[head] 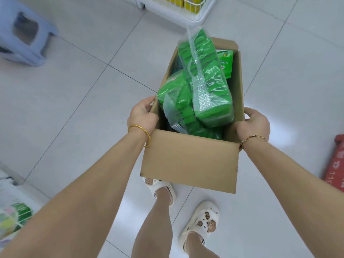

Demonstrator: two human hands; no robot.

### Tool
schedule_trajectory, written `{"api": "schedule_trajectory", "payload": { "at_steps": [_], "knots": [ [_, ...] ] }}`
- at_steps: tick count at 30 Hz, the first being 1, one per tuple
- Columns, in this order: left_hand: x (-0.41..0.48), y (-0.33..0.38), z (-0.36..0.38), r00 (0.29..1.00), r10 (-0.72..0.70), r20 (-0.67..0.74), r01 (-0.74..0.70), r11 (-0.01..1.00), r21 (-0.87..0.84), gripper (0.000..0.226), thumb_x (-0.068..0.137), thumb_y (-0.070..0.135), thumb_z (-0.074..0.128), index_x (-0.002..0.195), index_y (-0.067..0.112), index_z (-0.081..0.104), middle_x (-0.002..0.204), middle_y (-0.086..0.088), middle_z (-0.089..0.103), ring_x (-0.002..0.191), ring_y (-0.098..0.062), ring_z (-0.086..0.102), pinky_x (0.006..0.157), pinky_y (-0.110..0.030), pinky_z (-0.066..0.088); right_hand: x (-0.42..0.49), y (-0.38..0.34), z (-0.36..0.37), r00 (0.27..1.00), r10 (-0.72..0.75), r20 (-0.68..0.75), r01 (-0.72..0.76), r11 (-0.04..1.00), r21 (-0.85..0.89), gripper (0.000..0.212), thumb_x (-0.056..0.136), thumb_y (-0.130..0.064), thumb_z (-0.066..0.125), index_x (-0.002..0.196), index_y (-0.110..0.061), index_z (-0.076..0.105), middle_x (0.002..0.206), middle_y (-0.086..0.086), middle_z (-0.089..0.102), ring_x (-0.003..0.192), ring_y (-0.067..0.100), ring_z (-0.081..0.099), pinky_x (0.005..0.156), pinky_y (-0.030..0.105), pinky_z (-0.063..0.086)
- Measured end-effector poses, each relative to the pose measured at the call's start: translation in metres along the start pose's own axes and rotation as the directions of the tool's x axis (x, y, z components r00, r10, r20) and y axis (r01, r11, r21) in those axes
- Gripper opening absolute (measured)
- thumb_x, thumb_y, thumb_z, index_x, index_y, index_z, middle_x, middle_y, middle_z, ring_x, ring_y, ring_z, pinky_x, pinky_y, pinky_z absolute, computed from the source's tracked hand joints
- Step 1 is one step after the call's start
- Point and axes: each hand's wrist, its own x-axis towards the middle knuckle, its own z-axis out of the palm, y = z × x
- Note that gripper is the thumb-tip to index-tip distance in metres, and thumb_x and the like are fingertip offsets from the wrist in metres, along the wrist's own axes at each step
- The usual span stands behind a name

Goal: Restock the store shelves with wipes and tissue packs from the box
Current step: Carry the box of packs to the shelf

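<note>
Progress looks slight: the cardboard box [188, 161] is crammed with green packs [204, 86], sealed in clear plastic bundles that stand on end and rise above its rim. A flatter green pack [226, 62] lies against its far wall, so by this view little or nothing has gone onto a shelf. The person carries the box in front of the body, above the tiled floor [74, 90]. The left hand [142, 116] grips the left wall towards the near corner, fingers curled over the rim; the right hand [254, 123] grips the right wall opposite, curled round its top edge. Nearly the whole job seems left: set the box down, lift the bundles out and place them. A white wire shelf unit [186, 15] with yellow goods stands beyond the box's far end, and another rack [11, 216] with green and pale packs shows at the lower left; which one takes these packs cannot be told. A pale blue stool [24, 38] sits on the floor at the far left and a red item [335, 161] at the right; neither appears to block the way ahead.
</note>
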Motion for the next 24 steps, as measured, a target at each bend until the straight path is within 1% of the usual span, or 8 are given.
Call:
{"api": "schedule_trajectory", "payload": {
  "at_steps": [4, 8, 12, 15, 17, 21, 23, 24],
  "knots": [
    [0.042, 0.020, -0.061, 0.998, -0.023, -0.064, 0.020, 0.998, -0.056, 0.068, 0.062, 0.004, 0.047, 0.116, 0.043, 0.060, 0.087, 0.020, 0.068, 0.095, -0.020, 0.067, 0.091, -0.042, 0.053, 0.005, -0.083, 0.039, 0.997, -0.062, 0.053, 0.063, 0.998, -0.025, 0.054, 0.074, -0.007, 0.052, 0.121, -0.033, 0.058, 0.103, 0.003, 0.070, 0.095, 0.029, 0.063, 0.083, 0.039, 0.054],
    [0.093, 0.041, -0.130, 0.992, -0.039, -0.123, 0.032, 0.997, -0.064, 0.065, 0.065, 0.006, 0.047, 0.117, 0.043, 0.059, 0.091, 0.015, 0.068, 0.097, -0.021, 0.066, 0.092, -0.042, 0.052, 0.010, -0.169, 0.088, 0.986, -0.133, 0.100, 0.139, 0.989, -0.052, 0.051, 0.076, -0.009, 0.052, 0.120, -0.033, 0.059, 0.104, 0.004, 0.070, 0.096, 0.029, 0.062, 0.083, 0.038, 0.053],
    [0.147, 0.059, -0.198, 0.978, -0.075, -0.197, 0.047, 0.989, -0.141, 0.064, 0.066, 0.002, 0.049, 0.115, 0.042, 0.061, 0.089, 0.017, 0.067, 0.094, -0.020, 0.066, 0.092, -0.040, 0.053, 0.016, -0.258, 0.141, 0.964, -0.214, 0.159, 0.225, 0.973, -0.056, 0.047, 0.077, -0.011, 0.052, 0.118, -0.032, 0.061, 0.100, 0.006, 0.070, 0.096, 0.030, 0.061, 0.080, 0.036, 0.052],
    [0.194, 0.072, -0.246, 0.967, -0.108, -0.231, 0.067, 0.981, -0.180, 0.067, 0.058, 0.006, 0.046, 0.112, 0.045, 0.061, 0.089, 0.017, 0.069, 0.097, -0.022, 0.067, 0.091, -0.042, 0.053, 0.029, -0.326, 0.181, 0.944, -0.254, 0.211, 0.275, 0.958, -0.079, 0.049, 0.075, -0.008, 0.051, 0.117, -0.032, 0.061, 0.099, 0.008, 0.070, 0.096, 0.031, 0.061, 0.082, 0.037, 0.053],
    [0.227, 0.081, -0.274, 0.955, -0.129, -0.267, 0.070, 0.974, -0.217, 0.067, 0.062, 0.004, 0.047, 0.112, 0.046, 0.061, 0.088, 0.018, 0.069, 0.097, -0.022, 0.067, 0.091, -0.041, 0.053, 0.039, -0.373, 0.210, 0.921, -0.295, 0.256, 0.324, 0.942, -0.081, 0.050, 0.076, -0.007, 0.051, 0.119, -0.031, 0.061, 0.099, 0.009, 0.070, 0.096, 0.032, 0.061, 0.080, 0.035, 0.052],
    [0.300, 0.094, -0.322, 0.933, -0.144, -0.329, 0.055, 0.963, -0.266, 0.059, 0.070, 0.008, 0.051, 0.119, 0.040, 0.060, 0.105, 0.010, 0.071, 0.102, -0.021, 0.066, 0.094, -0.041, 0.051, 0.066, -0.456, 0.270, 0.880, -0.366, 0.303, 0.422, 0.896, -0.141, 0.053, 0.077, -0.003, 0.053, 0.123, -0.029, 0.058, 0.100, 0.011, 0.069, 0.099, 0.032, 0.061, 0.075, 0.031, 0.048],
    [0.344, 0.098, -0.346, 0.922, -0.178, -0.344, 0.069, 0.949, -0.307, 0.058, 0.075, 0.006, 0.051, 0.121, 0.039, 0.058, 0.109, 0.008, 0.070, 0.102, -0.021, 0.064, 0.096, -0.040, 0.050, 0.084, -0.498, 0.307, 0.873, -0.370, 0.317, 0.437, 0.883, -0.173, 0.055, 0.078, -0.004, 0.053, 0.126, -0.030, 0.056, 0.104, 0.009, 0.068, 0.102, 0.032, 0.060, 0.077, 0.031, 0.048],
    [0.356, 0.098, -0.353, 0.921, -0.181, -0.345, 0.068, 0.947, -0.315, 0.060, 0.073, 0.006, 0.051, 0.122, 0.040, 0.058, 0.109, 0.008, 0.070, 0.102, -0.022, 0.064, 0.096, -0.040, 0.050, 0.089, -0.509, 0.316, 0.865, -0.386, 0.321, 0.455, 0.873, -0.177, 0.056, 0.077, -0.004, 0.053, 0.127, -0.029, 0.056, 0.106, 0.011, 0.069, 0.103, 0.032, 0.061, 0.081, 0.034, 0.051]
  ]
}}
